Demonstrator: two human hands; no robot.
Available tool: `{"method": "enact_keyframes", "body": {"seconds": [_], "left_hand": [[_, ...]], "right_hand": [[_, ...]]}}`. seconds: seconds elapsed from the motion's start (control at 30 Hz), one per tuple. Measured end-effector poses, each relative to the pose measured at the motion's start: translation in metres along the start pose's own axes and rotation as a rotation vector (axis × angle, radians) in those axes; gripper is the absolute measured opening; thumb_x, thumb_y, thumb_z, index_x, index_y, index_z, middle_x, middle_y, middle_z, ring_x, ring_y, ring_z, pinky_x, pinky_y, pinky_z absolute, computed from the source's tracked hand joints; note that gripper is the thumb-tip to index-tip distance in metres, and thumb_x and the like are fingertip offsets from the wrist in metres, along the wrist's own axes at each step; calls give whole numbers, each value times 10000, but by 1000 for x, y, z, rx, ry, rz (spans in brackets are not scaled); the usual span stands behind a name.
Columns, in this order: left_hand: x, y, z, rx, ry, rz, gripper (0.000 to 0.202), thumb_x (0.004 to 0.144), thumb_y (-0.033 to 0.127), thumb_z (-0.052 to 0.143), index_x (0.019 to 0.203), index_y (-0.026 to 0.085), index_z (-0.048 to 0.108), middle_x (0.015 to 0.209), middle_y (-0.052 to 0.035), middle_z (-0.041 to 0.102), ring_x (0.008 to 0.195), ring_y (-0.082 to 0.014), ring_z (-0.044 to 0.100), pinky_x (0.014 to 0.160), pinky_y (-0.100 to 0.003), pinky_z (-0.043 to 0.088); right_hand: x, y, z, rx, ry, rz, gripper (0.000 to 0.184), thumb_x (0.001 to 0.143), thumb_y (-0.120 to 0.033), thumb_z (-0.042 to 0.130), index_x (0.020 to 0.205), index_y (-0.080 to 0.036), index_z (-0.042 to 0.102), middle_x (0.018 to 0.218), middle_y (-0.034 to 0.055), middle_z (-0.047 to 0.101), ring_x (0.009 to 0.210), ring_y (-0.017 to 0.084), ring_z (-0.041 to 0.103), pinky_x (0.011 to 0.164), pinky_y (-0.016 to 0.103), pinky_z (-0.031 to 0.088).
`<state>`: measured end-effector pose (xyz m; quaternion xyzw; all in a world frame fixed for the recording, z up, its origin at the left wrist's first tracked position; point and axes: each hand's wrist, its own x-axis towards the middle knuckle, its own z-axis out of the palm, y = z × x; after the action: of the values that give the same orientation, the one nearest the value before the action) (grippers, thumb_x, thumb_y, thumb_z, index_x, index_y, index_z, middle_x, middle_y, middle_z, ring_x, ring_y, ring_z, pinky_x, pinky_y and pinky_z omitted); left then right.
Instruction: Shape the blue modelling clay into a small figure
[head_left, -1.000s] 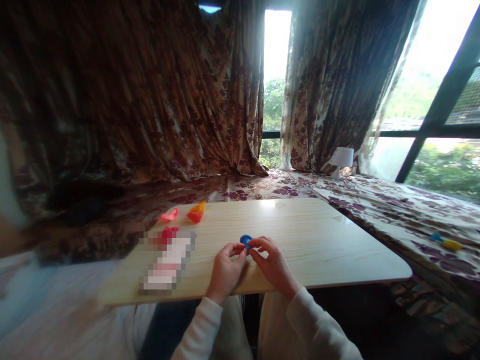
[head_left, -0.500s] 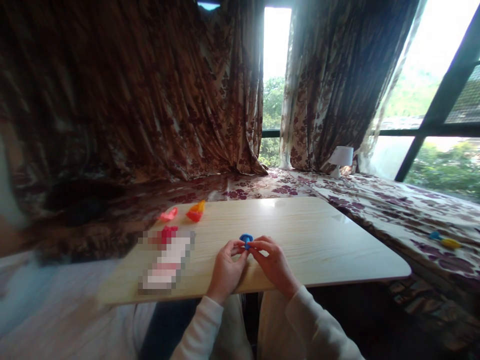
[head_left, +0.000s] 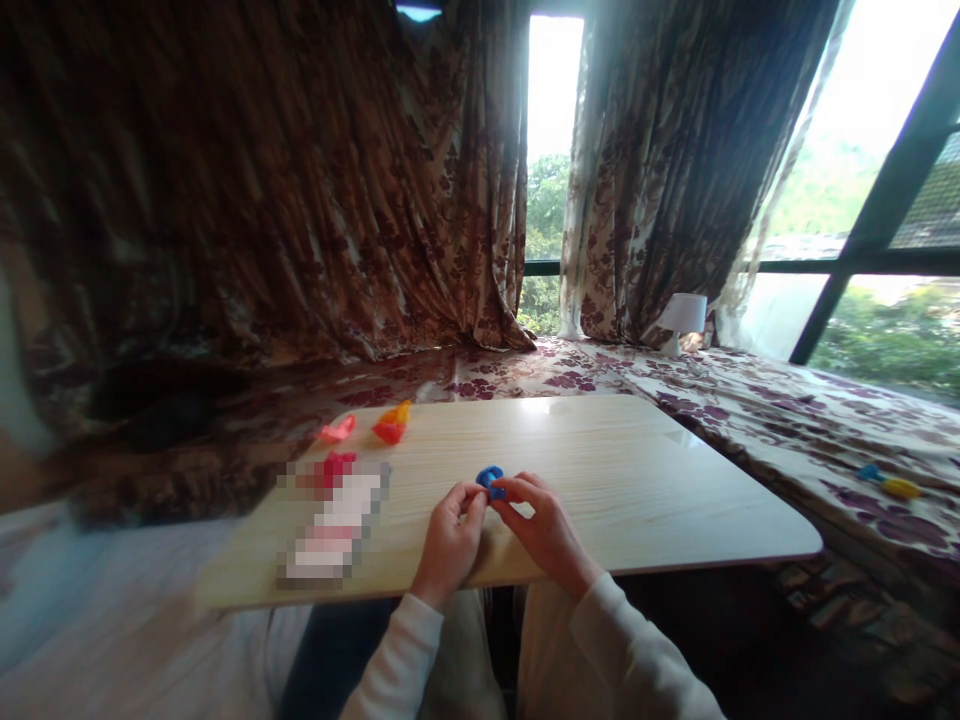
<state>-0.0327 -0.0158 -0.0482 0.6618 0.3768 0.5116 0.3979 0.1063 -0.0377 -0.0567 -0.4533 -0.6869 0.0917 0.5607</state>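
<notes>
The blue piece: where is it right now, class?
In the head view, the blue piece is just below centre, held between the left hand and right hand, over the pale tabletop.

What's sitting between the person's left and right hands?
The head view shows a small blue thing between the left hand and the right hand; I can't tell exactly what it is.

Blue piece (head_left: 490, 476), partly out of sight behind fingers (head_left: 516, 488)
</notes>
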Motion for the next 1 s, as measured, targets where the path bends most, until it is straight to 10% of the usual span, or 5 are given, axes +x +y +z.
{"method": "enact_keyframes", "body": {"seconds": [1.0], "left_hand": [[7, -3, 6, -259, 2, -156, 310, 780, 387, 562, 861, 138, 728, 845, -61, 729, 907, -204, 623, 864, -282, 434]], "right_hand": [[-1, -12, -3, -101, -17, -180, 228, 828, -105, 549, 1014, -230, 596, 900, 34, 621, 861, 193, 534, 771, 333, 454]]}}
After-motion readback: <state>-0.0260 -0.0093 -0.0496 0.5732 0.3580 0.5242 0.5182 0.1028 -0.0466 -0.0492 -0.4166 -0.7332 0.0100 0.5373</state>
